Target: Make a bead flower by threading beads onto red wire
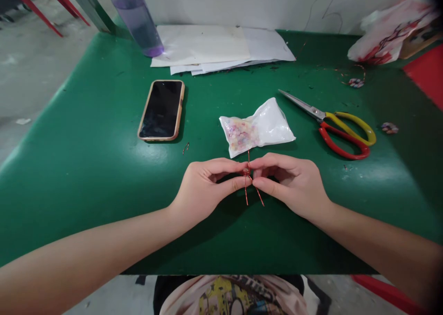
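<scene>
Both my hands meet above the middle of the green table (86,167). My left hand (204,185) and my right hand (290,183) each pinch a thin red wire (247,185) between thumb and fingers. The wire is bent, with two ends hanging down below my fingertips and one end sticking up. A small knot or bead sits where the fingers meet; I cannot make it out clearly. Just behind my hands lies a small clear plastic bag of pastel beads (256,128).
Scissors with red and yellow handles (341,128) lie to the right. A phone in an orange case (162,110) lies screen up at the left. White papers (221,47) and a purple bottle (136,17) stand at the back. Small bead pieces (390,128) and a printed bag (391,33) are at the far right.
</scene>
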`<action>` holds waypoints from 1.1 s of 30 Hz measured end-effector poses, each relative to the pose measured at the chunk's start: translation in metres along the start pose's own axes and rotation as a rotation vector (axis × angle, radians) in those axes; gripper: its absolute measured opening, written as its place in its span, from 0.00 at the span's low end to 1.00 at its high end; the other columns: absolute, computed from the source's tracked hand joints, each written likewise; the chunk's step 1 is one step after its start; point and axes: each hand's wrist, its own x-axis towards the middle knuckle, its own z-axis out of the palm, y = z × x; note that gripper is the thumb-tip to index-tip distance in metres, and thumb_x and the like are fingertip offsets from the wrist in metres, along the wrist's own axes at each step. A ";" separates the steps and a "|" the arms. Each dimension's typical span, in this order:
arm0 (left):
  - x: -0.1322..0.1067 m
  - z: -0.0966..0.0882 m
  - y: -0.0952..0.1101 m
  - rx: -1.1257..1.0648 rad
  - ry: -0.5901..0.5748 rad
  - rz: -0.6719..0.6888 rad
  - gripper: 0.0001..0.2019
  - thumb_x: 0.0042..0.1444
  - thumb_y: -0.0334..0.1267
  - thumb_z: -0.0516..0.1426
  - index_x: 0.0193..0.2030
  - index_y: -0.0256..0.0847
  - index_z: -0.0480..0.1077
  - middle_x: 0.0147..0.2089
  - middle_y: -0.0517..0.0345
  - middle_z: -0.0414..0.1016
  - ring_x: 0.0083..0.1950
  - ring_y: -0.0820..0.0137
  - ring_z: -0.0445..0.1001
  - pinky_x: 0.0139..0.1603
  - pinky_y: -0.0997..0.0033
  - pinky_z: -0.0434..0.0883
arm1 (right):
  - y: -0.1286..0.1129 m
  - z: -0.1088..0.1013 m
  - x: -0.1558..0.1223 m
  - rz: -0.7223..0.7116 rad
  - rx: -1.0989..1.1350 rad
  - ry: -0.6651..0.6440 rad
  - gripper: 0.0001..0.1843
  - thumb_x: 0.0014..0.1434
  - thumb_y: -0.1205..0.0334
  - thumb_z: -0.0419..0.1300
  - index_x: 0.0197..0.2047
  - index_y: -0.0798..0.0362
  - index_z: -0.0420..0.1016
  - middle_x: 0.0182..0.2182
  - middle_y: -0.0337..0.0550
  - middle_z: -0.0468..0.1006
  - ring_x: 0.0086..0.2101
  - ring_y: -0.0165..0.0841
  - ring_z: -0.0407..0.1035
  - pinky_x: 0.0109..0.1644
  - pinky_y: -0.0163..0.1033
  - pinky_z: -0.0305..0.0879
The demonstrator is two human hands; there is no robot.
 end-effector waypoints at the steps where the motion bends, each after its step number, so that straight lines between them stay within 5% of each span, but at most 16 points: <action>1: 0.000 0.000 0.000 -0.005 0.000 0.001 0.07 0.43 0.31 0.66 0.32 0.41 0.79 0.36 0.58 0.80 0.38 0.68 0.78 0.43 0.70 0.77 | 0.001 0.000 0.000 0.005 0.004 -0.009 0.10 0.50 0.63 0.65 0.39 0.49 0.76 0.27 0.37 0.75 0.26 0.27 0.69 0.26 0.33 0.68; 22: 0.001 -0.002 0.002 -0.086 -0.118 -0.046 0.07 0.46 0.28 0.64 0.34 0.38 0.78 0.34 0.59 0.79 0.34 0.75 0.76 0.34 0.82 0.75 | 0.006 -0.008 0.002 -0.073 0.013 -0.173 0.17 0.53 0.70 0.62 0.46 0.47 0.71 0.30 0.35 0.70 0.30 0.25 0.67 0.31 0.34 0.66; 33: 0.001 -0.002 0.003 -0.121 -0.187 -0.073 0.06 0.47 0.26 0.63 0.33 0.38 0.78 0.30 0.61 0.78 0.30 0.79 0.75 0.33 0.84 0.74 | 0.006 -0.010 0.005 -0.225 -0.109 -0.149 0.21 0.53 0.75 0.59 0.47 0.43 0.73 0.30 0.35 0.70 0.30 0.26 0.67 0.31 0.34 0.65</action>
